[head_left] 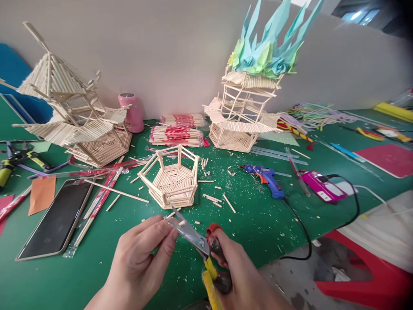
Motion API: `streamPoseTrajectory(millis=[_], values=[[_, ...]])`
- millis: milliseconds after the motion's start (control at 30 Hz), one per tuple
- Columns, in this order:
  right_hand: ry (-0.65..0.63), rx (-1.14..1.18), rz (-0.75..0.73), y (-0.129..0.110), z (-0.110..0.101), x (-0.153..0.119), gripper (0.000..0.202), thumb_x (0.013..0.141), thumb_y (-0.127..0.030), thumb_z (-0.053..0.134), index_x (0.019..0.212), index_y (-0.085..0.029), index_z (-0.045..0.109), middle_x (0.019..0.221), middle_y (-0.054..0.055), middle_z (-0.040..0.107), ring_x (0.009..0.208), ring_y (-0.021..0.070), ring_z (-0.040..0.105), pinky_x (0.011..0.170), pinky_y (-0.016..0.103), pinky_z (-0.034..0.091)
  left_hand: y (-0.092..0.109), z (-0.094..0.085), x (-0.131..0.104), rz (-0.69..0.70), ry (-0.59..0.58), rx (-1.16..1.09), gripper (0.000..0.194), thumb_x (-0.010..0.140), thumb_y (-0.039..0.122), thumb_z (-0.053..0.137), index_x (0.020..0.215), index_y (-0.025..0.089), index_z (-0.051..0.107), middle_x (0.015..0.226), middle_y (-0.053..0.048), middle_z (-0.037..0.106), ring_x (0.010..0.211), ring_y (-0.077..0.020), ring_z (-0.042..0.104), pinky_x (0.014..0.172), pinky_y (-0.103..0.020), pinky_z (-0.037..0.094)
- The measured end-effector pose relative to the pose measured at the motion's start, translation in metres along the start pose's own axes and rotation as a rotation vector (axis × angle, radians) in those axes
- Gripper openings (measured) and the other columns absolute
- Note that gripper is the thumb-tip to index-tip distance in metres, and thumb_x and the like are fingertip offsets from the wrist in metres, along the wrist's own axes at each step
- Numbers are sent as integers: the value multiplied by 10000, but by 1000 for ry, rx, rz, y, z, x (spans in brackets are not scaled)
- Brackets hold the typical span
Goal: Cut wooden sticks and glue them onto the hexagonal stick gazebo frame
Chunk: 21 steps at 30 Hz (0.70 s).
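My left hand (142,254) pinches a short thin wooden stick (173,213) between thumb and fingertips. In my right hand (240,267) is a pair of scissors (190,236) with red, black and yellow handles. Its blades lie at the stick, close to my left fingertips; whether they touch the wood is hard to make out. Just beyond stands a small six-sided stick frame (156,192) with a woven-looking floor and an open top rail. Short cut pieces (213,198) of stick are scattered to its right.
Two stick pavilions, one with a pointed roof (64,77) and one topped with folded paper (267,51), stand at the back. Stick bundles (176,135) lie between them. A blue glue gun (266,177) with a cable is right, a phone (58,219) left, a pink bottle (132,114) behind.
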State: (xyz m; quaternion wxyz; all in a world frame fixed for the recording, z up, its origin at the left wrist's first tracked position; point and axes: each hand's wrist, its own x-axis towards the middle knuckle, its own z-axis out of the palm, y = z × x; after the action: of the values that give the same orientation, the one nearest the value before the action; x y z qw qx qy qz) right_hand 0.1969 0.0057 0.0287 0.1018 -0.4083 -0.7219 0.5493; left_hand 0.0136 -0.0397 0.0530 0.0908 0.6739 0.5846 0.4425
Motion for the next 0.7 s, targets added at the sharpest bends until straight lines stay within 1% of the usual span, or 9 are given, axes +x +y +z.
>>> streamPoseTrajectory(millis=[100, 233, 267, 300, 367, 433, 533, 600, 700], values=[[-34, -3, -29, -4, -2, 1, 280, 617, -85, 537, 796, -210, 361, 686, -51, 411, 577, 82, 357, 470, 189, 298, 1, 2, 0, -51, -2, -15, 254, 835, 139, 468, 591, 167, 535, 489, 30, 477, 434, -80, 473, 419, -152, 396], [-39, -66, -1, -5, -5, 3, 252, 660, -119, 530, 845, -209, 384, 709, -38, 444, 613, 99, 403, 526, 204, 353, 0, 10, -3, -90, 134, 73, 188, 822, 127, 486, 663, 156, 581, 514, 15, 534, 436, -81, 477, 407, -152, 389], [-36, -93, 8, -4, -6, 3, 274, 660, -130, 540, 872, -209, 385, 716, -37, 449, 620, 103, 409, 540, 212, 361, -1, 10, -3, -78, 136, 72, 193, 819, 124, 486, 653, 155, 582, 516, 10, 543, 437, -82, 481, 407, -155, 390], [-35, -119, 15, -4, -7, 2, 298, 658, -137, 548, 896, -209, 383, 718, -38, 448, 622, 105, 410, 546, 218, 364, -2, 9, -2, -67, 114, 51, 210, 818, 124, 484, 634, 155, 581, 518, 4, 553, 436, -84, 485, 405, -158, 390], [-47, -147, 17, -5, -9, 0, 321, 649, -135, 554, 908, -207, 379, 708, -46, 426, 609, 101, 392, 534, 220, 355, -4, 4, 0, -71, 14, -45, 242, 822, 140, 483, 604, 160, 586, 520, -1, 572, 429, -86, 486, 400, -165, 392], [-90, -113, 8, -8, -11, -1, 295, 648, -113, 542, 870, -207, 372, 675, -61, 388, 580, 88, 354, 493, 206, 322, -7, -1, 3, -124, -91, -172, 242, 832, 170, 485, 633, 168, 624, 526, 0, 590, 438, -95, 499, 400, -173, 403], [-126, 3, -7, -13, -12, 1, 281, 648, -69, 528, 817, -207, 351, 635, -79, 333, 546, 68, 303, 454, 186, 279, -7, -2, 6, -212, -142, -262, 247, 839, 206, 487, 657, 173, 651, 504, 10, 577, 436, -100, 486, 387, -177, 397], [-132, 54, -4, -14, -11, 3, 270, 669, -58, 513, 820, -206, 344, 617, -84, 321, 531, 64, 304, 454, 180, 286, -4, 4, 6, -224, -76, -203, 253, 829, 206, 497, 616, 164, 627, 469, 21, 538, 413, -89, 452, 367, -167, 373], [-145, 53, -2, -8, -11, 4, 256, 711, -75, 497, 866, -206, 343, 610, -84, 343, 531, 71, 343, 474, 184, 317, 0, 14, 6, -186, 101, -80, 208, 808, 173, 513, 630, 149, 618, 491, 19, 536, 426, -82, 452, 390, -160, 384]])
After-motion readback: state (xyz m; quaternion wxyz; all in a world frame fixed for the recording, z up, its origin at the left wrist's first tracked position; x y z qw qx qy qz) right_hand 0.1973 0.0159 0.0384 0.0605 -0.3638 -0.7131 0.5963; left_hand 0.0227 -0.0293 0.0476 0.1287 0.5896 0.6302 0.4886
